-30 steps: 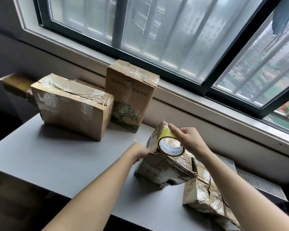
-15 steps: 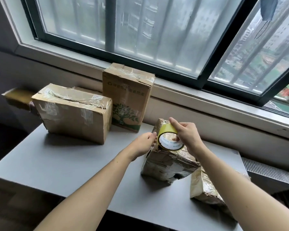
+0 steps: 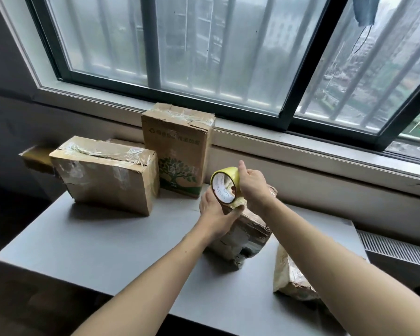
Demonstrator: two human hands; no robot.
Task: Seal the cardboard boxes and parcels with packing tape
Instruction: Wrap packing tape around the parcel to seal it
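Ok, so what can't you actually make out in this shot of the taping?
Head view only:
- What the left hand grips: its fingers sit behind the tape roll, so roll or parcel is unclear.
- Crumpled parcel top: covered by both hands; the right hand holds the roll.
- Second parcel: partly behind the right forearm.
- Tree-print box lettering: blurred.
- Brown box far left: mostly behind the flat box.

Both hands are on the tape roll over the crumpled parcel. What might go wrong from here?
The left hand and right hand both hold the yellow tape roll, so nothing plainly pins the crumpled parcel; pulling tape may drag or tip it.
Its wrinkled wrap may leave the tape creased.
The second parcel lies near the table edge under the right forearm and might get knocked off.
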